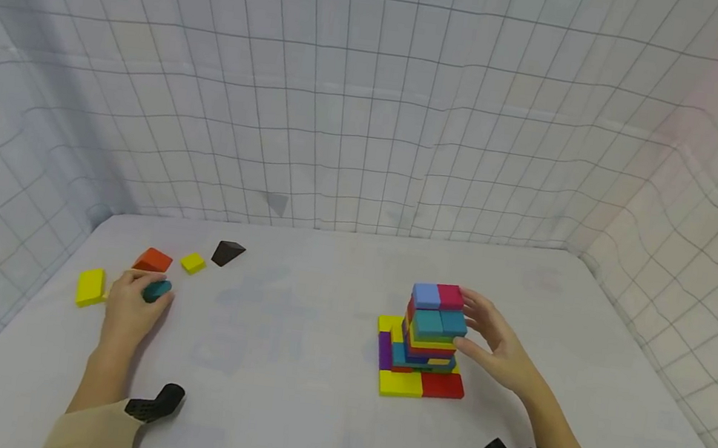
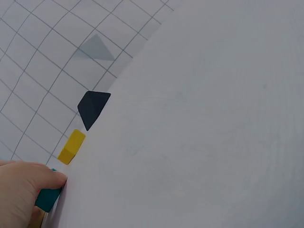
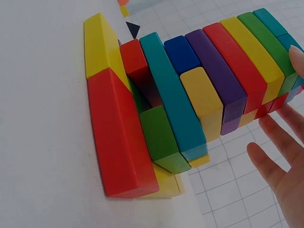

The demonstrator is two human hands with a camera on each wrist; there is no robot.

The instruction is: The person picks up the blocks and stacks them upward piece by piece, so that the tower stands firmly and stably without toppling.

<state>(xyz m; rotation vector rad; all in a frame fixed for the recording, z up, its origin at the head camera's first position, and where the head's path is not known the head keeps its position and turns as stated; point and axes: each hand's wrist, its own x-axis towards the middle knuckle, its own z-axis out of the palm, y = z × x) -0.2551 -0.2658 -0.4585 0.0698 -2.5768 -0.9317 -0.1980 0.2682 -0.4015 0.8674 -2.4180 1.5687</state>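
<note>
Stacked blocks [image 1: 429, 337] stand right of centre on the bench [image 1: 288, 365], a stepped tower that narrows toward a blue and magenta top. From the head view I see my right hand [image 1: 499, 346] beside its upper tiers, fingers [image 1: 476, 309] straight and spread, the tips at the teal layer, which I read as steadying the tower. Far to the left my left hand [image 1: 130, 308] lies on a teal block [image 1: 157, 290], fingers curled over it. Near it lie a yellow slab [image 1: 91, 287], an orange wedge [image 1: 153, 259], a small yellow cube [image 1: 193, 262] and a dark wedge [image 1: 227, 252].

Left wrist view: the fingers [image 2: 28, 187] close round the teal block [image 2: 47, 198], pressed to the bench, a grip the head view only hints at. Beyond them the yellow cube [image 2: 72, 146] and dark wedge [image 2: 92, 108] lie loose.

Right wrist view: the tower [image 3: 190, 104] shows edge-on, layer by layer, with red and yellow slabs at the base. My open fingers [image 3: 280, 152] stand just beside it, one fingertip touching the upper layers; the loose pieces are almost wholly out of this view.
</note>
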